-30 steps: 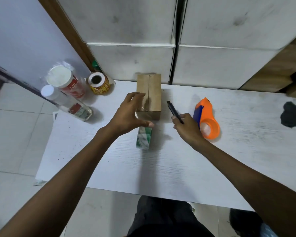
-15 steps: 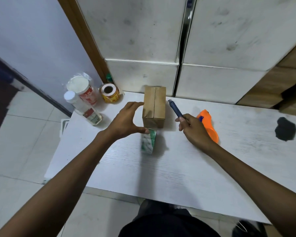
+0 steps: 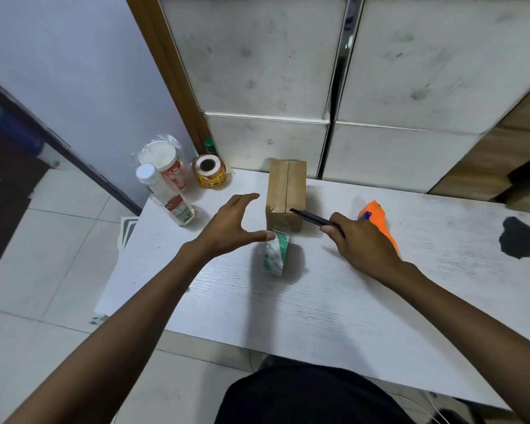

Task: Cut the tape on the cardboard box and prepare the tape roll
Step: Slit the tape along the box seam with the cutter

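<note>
Right hand (image 3: 363,243) grips cutter (image 3: 314,217)

Labels on the bottle (image 3: 166,194) and cup (image 3: 166,162) — print too blurred to read.

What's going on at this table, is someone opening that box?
It looks that way. The right hand holds a dark cutter with its tip at the near top edge of the taped cardboard box. The left hand is open beside the box, thumb near a green tape roll standing on the table.
</note>
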A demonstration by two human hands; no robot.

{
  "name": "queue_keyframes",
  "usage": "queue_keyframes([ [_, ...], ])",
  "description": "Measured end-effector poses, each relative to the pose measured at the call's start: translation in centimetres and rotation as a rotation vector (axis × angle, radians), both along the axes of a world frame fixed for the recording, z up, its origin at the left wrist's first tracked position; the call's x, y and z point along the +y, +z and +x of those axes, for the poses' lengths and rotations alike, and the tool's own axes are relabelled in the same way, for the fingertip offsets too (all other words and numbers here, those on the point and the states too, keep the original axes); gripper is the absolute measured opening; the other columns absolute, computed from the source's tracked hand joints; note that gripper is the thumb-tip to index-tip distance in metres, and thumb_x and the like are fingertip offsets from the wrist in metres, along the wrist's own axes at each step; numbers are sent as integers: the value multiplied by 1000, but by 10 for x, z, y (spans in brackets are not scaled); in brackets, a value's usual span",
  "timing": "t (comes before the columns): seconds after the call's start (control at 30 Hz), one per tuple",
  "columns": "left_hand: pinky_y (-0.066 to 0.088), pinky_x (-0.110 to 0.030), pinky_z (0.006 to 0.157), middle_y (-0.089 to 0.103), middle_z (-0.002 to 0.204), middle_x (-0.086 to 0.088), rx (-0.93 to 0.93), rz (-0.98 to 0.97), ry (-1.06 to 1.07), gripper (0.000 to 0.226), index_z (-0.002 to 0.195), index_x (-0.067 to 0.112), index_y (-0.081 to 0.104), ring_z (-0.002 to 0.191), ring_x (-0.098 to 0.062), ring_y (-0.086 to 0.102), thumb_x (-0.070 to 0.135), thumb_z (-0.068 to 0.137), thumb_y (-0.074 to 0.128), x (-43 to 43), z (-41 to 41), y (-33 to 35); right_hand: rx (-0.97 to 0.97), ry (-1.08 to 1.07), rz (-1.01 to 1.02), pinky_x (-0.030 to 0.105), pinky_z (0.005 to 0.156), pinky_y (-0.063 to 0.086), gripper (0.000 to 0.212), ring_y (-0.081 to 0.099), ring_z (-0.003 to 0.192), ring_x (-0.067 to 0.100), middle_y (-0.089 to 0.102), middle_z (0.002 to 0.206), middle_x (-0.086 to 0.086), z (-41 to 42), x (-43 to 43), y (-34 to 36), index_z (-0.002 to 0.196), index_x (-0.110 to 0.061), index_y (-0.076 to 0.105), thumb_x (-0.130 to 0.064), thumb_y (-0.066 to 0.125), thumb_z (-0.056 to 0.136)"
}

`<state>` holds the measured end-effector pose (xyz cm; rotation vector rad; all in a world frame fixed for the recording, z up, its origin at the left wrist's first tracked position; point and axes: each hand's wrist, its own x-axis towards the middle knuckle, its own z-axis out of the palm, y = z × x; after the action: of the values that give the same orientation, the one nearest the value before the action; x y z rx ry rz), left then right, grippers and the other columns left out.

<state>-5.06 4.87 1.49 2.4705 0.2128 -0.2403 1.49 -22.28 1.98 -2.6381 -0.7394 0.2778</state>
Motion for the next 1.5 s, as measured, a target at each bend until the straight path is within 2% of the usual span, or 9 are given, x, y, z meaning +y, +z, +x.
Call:
queue_keyframes([
  [0.13, 41, -47, 113, 30, 162, 1, 13, -20, 22, 99, 153, 31, 27, 142, -23, 39, 75, 73, 64, 0, -2, -3, 9, 78, -69, 43, 52, 46, 31, 56, 62, 28, 50, 60, -2, 4, 6, -3, 97, -16, 49, -45, 37, 102],
  [0.3, 37, -42, 114, 24, 164, 1, 33, -6, -52, 106, 156, 31, 20, 147, -22, 32, 67, 72, 75, -3, 2, -9, -5, 186, -111, 40, 53, 43, 26, 60, 71, 30, 63, 81, 5, 4, 13, -11, 102, -16, 47, -39, 34, 103],
  [0.53, 35, -35, 111, 21, 164, 1, 50, -25, -92, 113, 157, 31, 15, 148, -22, 29, 57, 70, 83, -4, 7, -23, 36, 224, -128, 40, 59, 47, 25, 60, 79, 31, 59, 87, 5, 10, 20, -19, 113, -18, 51, -33, 35, 102],
  [0.7, 37, -44, 115, -1, 169, 6, 93, 59, -166, 119, 158, 35, 9, 153, -24, 19, 59, 69, 83, -5, 13, -34, 42, 261, -127, 44, 64, 51, 29, 61, 83, 32, 61, 97, 8, 13, 24, -25, 128, -24, 47, -32, 36, 103],
  [0.9, 48, -52, 107, -7, 168, 14, 104, 161, -295, 123, 159, 35, 7, 151, -27, 25, 60, 67, 84, -4, 16, -39, 32, 256, -103, 46, 67, 53, 31, 61, 84, 32, 63, 97, 9, 13, 28, -29, 131, -23, 49, -31, 38, 103],
  [1.1, 53, -53, 100, -7, 168, 13, 103, 220, -304, 129, 158, 35, 6, 150, -29, 26, 61, 61, 87, -5, 17, -41, 33, 253, -115, 47, 66, 53, 29, 63, 83, 33, 64, 96, 9, 15, 28, -33, 127, -23, 51, -33, 39, 102],
  [1.2, 54, -55, 97, -9, 167, 16, 107, 239, -288, 133, 156, 39, 4, 149, -31, 28, 65, 56, 88, -4, 16, -44, 36, 252, -126, 40, 61, 51, 28, 63, 83, 32, 67, 96, 7, 16, 29, -37, 125, -25, 53, -34, 40, 102],
  [1.3, 56, -56, 94, -9, 166, 18, 105, 223, -259, 135, 154, 44, 3, 146, -33, 34, 68, 52, 88, -4, 13, -47, 13, 263, -126, 33, 57, 42, 27, 64, 84, 31, 70, 96, 6, 16, 29, -38, 123, -28, 56, -36, 42, 101],
  [1.5, 58, -55, 88, -12, 166, 19, 103, 257, -271, 140, 155, 40, 2, 141, -35, 40, 65, 50, 91, -8, 13, -48, -14, 290, -86, 44, 68, 54, 30, 65, 88, 32, 71, 100, 6, 16, 32, -30, 125, -27, 59, -34, 44, 100],
])
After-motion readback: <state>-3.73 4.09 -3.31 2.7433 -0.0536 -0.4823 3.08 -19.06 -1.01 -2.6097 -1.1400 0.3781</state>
